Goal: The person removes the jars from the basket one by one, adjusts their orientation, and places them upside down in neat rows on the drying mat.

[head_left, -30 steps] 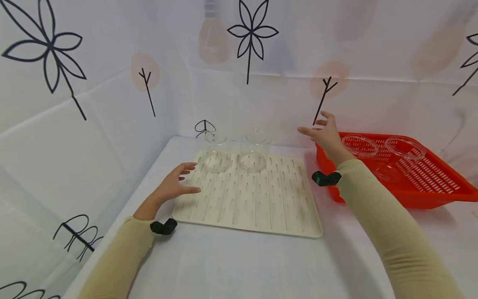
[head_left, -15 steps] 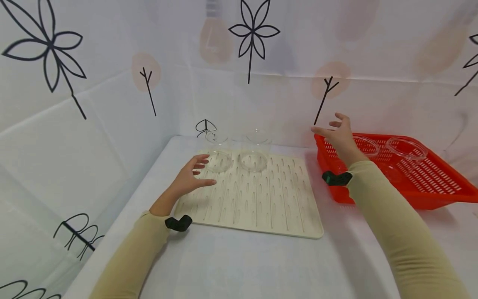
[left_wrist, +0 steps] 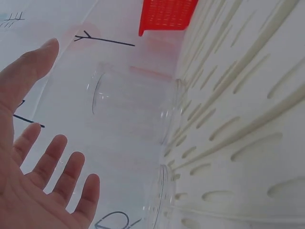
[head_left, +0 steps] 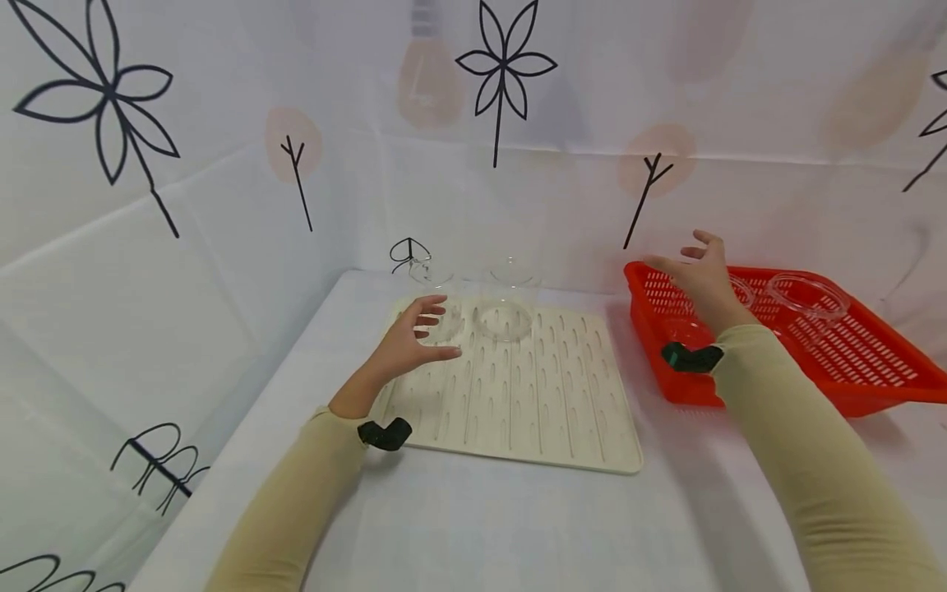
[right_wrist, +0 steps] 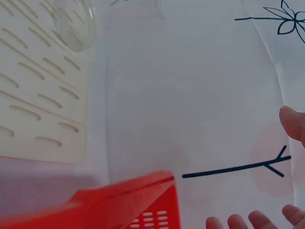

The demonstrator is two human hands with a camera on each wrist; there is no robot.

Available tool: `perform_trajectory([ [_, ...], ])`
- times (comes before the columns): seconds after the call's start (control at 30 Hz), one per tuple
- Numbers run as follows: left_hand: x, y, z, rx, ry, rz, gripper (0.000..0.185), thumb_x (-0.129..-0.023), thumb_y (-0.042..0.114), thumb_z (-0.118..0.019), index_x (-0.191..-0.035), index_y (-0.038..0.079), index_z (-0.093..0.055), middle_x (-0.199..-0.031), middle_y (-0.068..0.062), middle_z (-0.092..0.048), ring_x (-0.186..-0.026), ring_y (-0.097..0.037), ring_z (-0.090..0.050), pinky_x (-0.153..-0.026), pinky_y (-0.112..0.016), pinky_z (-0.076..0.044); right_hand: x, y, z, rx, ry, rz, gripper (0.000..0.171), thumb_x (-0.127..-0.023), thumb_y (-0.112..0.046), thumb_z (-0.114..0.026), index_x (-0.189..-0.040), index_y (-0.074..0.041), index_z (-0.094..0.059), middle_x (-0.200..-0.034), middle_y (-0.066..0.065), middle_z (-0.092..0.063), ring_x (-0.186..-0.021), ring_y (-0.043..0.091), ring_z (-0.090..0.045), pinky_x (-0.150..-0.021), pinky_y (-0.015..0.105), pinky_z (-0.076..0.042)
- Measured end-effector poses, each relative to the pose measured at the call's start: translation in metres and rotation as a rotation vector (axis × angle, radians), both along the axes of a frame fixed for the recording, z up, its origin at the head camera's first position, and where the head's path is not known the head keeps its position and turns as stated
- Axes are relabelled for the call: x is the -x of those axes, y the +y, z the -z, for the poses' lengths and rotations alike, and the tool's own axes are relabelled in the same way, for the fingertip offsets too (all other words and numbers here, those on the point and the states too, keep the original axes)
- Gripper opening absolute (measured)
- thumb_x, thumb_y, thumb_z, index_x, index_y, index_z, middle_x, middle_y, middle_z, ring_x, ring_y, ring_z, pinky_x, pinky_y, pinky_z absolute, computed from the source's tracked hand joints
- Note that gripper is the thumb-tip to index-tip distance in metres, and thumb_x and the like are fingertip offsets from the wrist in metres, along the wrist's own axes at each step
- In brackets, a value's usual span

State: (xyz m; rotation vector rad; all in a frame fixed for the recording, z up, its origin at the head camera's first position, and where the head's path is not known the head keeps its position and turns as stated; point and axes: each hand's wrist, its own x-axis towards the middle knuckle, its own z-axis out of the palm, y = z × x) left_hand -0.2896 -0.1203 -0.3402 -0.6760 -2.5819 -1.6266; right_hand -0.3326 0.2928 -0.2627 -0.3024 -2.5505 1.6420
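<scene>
Reaching over a cream drying mat (head_left: 518, 395), the left hand (head_left: 410, 341) hovers with fingers spread and empty beside two clear glass cups (head_left: 505, 300) standing upturned at the mat's far edge. The right hand (head_left: 699, 271), also loose and empty, hangs over the red basket (head_left: 873, 370), where about three clear cups (head_left: 806, 294) remain unmoved.

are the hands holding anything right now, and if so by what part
Nothing is held. The left hand is open beside a clear glass on the drying mat; the right hand is open above the red basket.
</scene>
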Motion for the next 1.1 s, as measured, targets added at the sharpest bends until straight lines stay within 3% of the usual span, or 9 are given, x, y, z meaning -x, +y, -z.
perform_trajectory([
  [0.1,0.013,0.004,0.01,-0.021,-0.002,0.009,0.084,-0.074,0.021,-0.081,-0.143,0.018,-0.033,-0.136,-0.013,-0.041,-0.122,-0.03,-0.04,-0.1,-0.047,-0.034,-0.002,0.007,0.0,0.001,0.0,0.009,0.118,-0.069,-0.059,-0.071,-0.148,-0.027,0.011,-0.154,0.012,-0.005,-0.134,0.038,-0.018,-0.105,0.052,-0.025],
  [0.3,0.013,0.015,0.008,-0.029,-0.004,0.013,0.082,-0.073,0.025,-0.081,-0.141,0.021,-0.035,-0.134,-0.008,-0.044,-0.121,-0.027,-0.043,-0.099,-0.042,-0.036,-0.006,0.024,0.001,0.042,0.009,0.015,0.118,-0.07,-0.057,-0.071,-0.147,-0.024,0.012,-0.153,0.016,-0.001,-0.133,0.038,-0.021,-0.104,0.045,-0.028],
  [0.6,0.014,0.029,0.008,-0.07,-0.009,0.037,0.082,-0.072,0.022,-0.082,-0.14,0.023,-0.036,-0.132,-0.005,-0.045,-0.118,-0.023,-0.045,-0.098,-0.042,-0.037,-0.01,0.047,0.006,-0.01,-0.03,0.065,0.121,-0.067,-0.063,-0.069,-0.147,-0.026,0.014,-0.154,0.014,0.0,-0.135,0.04,-0.012,-0.105,0.057,-0.019],
  [1.1,0.014,0.052,0.005,-0.11,0.01,0.069,0.078,-0.074,0.022,-0.08,-0.139,0.022,-0.038,-0.129,-0.005,-0.047,-0.115,-0.021,-0.046,-0.097,-0.044,-0.038,-0.017,0.066,0.008,-0.01,-0.072,0.099,0.124,-0.065,-0.063,-0.07,-0.146,-0.024,0.017,-0.152,0.019,0.004,-0.134,0.041,-0.01,-0.105,0.057,-0.02],
])
